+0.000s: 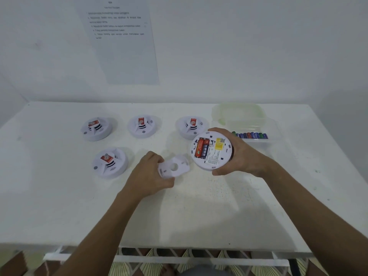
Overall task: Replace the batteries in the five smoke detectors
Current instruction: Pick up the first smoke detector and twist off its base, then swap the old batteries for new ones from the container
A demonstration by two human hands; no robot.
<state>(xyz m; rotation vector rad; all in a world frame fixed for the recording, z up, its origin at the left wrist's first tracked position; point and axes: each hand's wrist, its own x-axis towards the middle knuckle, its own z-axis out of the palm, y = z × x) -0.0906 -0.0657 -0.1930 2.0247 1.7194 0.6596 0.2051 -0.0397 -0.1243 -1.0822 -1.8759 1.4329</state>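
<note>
White table against white wall; patterned floor.

five smoke detectors, one cover plate, one battery tub, one wall sheet.

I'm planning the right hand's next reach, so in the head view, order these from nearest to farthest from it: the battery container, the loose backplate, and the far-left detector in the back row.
1. Battery container, just behind the right hand.
2. Loose backplate, to its left, pinched by the left hand.
3. Far-left detector, back row.
</note>
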